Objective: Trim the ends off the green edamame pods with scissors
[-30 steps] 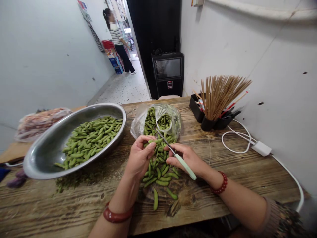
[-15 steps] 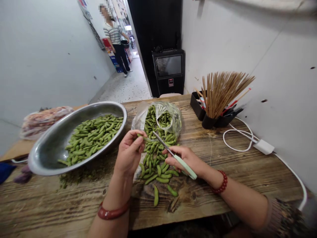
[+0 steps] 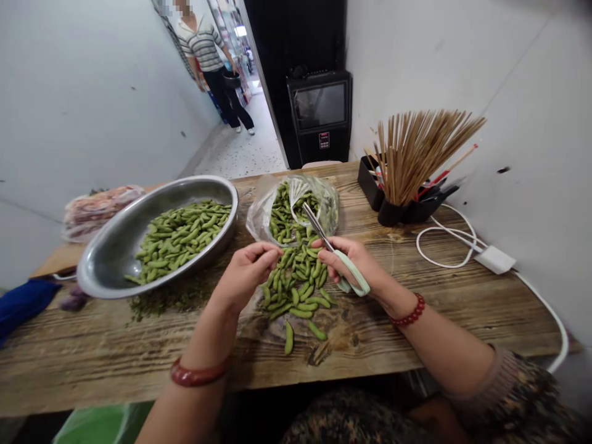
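Head view: at far left, a blue cloth [image 3: 28, 303] lies on the wooden table [image 3: 102, 351]; next comes a metal bowl [image 3: 108, 259] holding green pods [image 3: 185, 237], with green trimmings [image 3: 166, 302] beside it. The left hand [image 3: 247, 271] has thumb and forefinger pinched together; whether anything sits between them, I cannot tell. Loose pods [image 3: 303, 271] lie between the hands, before a clear bag [image 3: 260, 213] of more. The right hand [image 3: 365, 256] grips scissors [image 3: 345, 260], tips toward the bag. Thin sticks [image 3: 419, 154] stand in a black holder [image 3: 391, 214] at right.

So the person in stripes [image 3: 203, 49] is closer now and turned our way, and the right hand [image 3: 356, 262] has its scissors [image 3: 324, 237] further from the left hand [image 3: 250, 271].
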Action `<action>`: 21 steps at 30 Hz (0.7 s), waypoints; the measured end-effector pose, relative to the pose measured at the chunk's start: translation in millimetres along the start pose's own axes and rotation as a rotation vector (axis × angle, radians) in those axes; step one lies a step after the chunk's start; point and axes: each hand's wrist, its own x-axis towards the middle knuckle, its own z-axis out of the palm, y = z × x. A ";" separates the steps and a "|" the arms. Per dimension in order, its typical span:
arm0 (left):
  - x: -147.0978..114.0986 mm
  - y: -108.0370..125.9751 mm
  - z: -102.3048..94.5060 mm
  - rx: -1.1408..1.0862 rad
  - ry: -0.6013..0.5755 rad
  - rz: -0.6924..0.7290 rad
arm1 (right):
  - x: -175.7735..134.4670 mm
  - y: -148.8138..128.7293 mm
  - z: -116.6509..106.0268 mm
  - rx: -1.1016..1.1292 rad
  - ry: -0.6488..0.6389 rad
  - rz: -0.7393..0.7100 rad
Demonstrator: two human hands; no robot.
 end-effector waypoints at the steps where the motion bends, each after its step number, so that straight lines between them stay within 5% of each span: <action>1: -10.4 1.3 -1.4 0.149 -0.008 0.024 | -0.5 -0.8 -0.1 0.003 -0.003 -0.002; 4: -49.4 -1.4 -6.5 0.490 -0.119 0.104 | -1.5 -2.1 0.9 0.018 -0.018 0.003; 7: -89.0 -16.1 -7.0 0.613 -0.318 0.042 | -1.5 -2.0 2.3 0.035 -0.021 0.016; 10: -109.9 -33.9 0.2 0.666 -0.310 0.029 | -1.2 -0.1 2.8 0.050 -0.026 0.009; 13: -101.4 -41.3 13.3 0.849 -0.268 0.032 | -0.9 2.7 2.5 0.052 -0.041 -0.018; 18: -52.5 -30.7 33.2 1.323 -0.141 -0.036 | 0.2 0.9 1.6 0.048 -0.009 0.002; 21: -40.9 -21.1 40.5 1.306 0.007 0.040 | 1.0 -3.3 0.2 0.075 0.018 0.007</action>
